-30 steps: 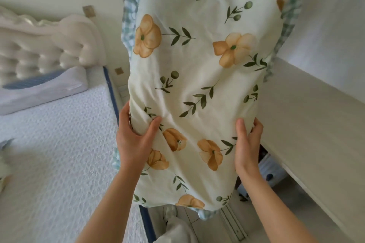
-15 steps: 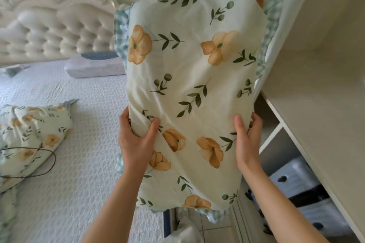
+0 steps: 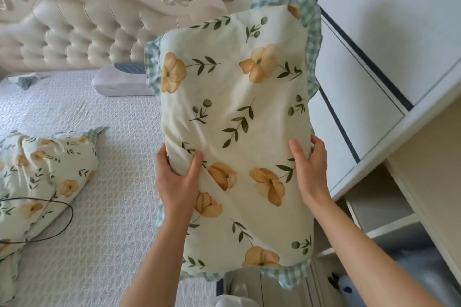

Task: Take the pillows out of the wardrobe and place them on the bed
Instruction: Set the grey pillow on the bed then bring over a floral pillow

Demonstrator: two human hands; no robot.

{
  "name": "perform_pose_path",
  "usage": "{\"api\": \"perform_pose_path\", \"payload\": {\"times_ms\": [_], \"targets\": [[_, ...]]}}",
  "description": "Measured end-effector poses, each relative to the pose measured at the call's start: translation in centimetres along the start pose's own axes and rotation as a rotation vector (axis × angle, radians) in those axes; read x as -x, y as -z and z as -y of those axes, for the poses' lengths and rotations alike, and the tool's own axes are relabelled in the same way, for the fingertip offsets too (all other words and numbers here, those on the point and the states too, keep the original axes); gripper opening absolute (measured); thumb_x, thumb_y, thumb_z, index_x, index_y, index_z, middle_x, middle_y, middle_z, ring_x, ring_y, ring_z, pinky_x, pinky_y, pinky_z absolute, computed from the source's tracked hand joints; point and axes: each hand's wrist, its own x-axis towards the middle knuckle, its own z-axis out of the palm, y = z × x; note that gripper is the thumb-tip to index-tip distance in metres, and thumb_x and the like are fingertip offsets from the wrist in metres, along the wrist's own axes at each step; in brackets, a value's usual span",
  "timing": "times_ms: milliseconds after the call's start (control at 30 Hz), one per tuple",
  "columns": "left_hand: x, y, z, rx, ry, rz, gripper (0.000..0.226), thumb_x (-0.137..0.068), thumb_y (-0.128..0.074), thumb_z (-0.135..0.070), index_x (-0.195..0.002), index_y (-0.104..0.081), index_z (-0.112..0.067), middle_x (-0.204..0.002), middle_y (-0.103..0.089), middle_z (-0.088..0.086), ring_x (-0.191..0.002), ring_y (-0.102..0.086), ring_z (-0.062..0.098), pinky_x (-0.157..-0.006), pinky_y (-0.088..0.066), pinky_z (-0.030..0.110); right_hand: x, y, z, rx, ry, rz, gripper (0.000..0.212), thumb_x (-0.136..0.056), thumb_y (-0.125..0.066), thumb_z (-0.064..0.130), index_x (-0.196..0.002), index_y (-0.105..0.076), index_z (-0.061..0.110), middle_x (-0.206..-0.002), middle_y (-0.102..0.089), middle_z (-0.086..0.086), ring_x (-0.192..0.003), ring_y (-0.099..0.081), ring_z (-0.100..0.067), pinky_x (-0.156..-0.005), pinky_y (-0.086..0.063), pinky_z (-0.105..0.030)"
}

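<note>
I hold a cream pillow (image 3: 232, 117) printed with orange flowers and green leaves, edged in a blue checked frill, upright in front of me. My left hand (image 3: 177, 182) grips its left edge and my right hand (image 3: 310, 169) grips its right edge. It hangs over the right side of the bed (image 3: 119, 207), beside the wardrobe (image 3: 374, 82). A second pillow (image 3: 42, 177) with the same print lies flat on the bed at the left.
A tufted cream headboard (image 3: 82, 37) stands at the back. A white contour pillow (image 3: 119, 82) lies below it. A thin dark cable (image 3: 59, 222) loops across the second pillow. Wardrobe shelves (image 3: 389, 222) and storage boxes (image 3: 419, 259) are at the lower right.
The view has swung left from the wardrobe toward the bed, with the pillow carried along in both hands. More of the bed, the headboard and the second pillow have come into view.
</note>
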Motion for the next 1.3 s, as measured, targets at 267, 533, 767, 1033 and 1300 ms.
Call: {"api": "perform_pose_path", "payload": {"times_ms": [267,533,767,1033,1300], "targets": [[-9.1,-3.8,0.9,-0.012,0.055,-0.011,0.067,-0.074,-0.077,-0.049,-0.132,-0.049,-0.032,-0.106,-0.061,-0.023,-0.089,-0.06,-0.013,-0.07,-0.048,0.016,-9.2,-6.1,0.4,0.036,-0.022,0.027,0.07,-0.073,-0.064,0.061,-0.128,-0.046,0.023,-0.127,-0.052,-0.005,-0.117,-0.054,-0.023,-0.096,-0.051,-0.046],[-16.2,-8.8,2.2,-0.048,0.088,-0.078,0.065,-0.078,-0.076,-0.047,-0.133,-0.049,-0.03,-0.109,-0.061,-0.021,-0.096,-0.059,-0.006,-0.074,-0.048,0.02,-18.6,-10.7,-0.4,0.071,-0.045,0.113,0.067,-0.077,-0.066,0.056,-0.132,-0.048,0.022,-0.128,-0.055,-0.004,-0.117,-0.056,-0.02,-0.097,-0.051,-0.043],[-22.4,-15.7,3.0,-0.079,0.144,-0.17,0.06,-0.078,-0.076,-0.045,-0.13,-0.051,-0.03,-0.105,-0.062,-0.018,-0.094,-0.061,-0.001,-0.073,-0.051,0.024,-30.3,-14.2,-1.7,0.138,-0.02,0.262,0.075,-0.076,-0.063,0.064,-0.135,-0.049,0.021,-0.13,-0.057,-0.006,-0.122,-0.053,-0.025,-0.101,-0.046,-0.048],[-30.2,-24.3,2.3,-0.087,0.184,-0.244,0.059,-0.079,-0.076,-0.046,-0.129,-0.051,-0.028,-0.103,-0.063,-0.016,-0.093,-0.063,0.004,-0.07,-0.052,0.023,-43.9,-17.6,-1.2,0.235,0.002,0.388,0.079,-0.074,-0.062,0.069,-0.138,-0.045,0.025,-0.13,-0.054,-0.006,-0.114,-0.058,-0.023,-0.097,-0.05,-0.046],[-37.6,-29.6,3.9,-0.079,0.244,-0.301,0.056,-0.082,-0.074,-0.045,-0.129,-0.051,-0.026,-0.1,-0.064,-0.014,-0.088,-0.064,0.003,-0.062,-0.05,0.019,-54.1,-22.7,-1.4,0.266,-0.033,0.526,0.072,-0.073,-0.069,0.054,-0.134,-0.049,0.022,-0.131,-0.053,-0.007,-0.113,-0.059,-0.025,-0.095,-0.051,-0.045]]}}
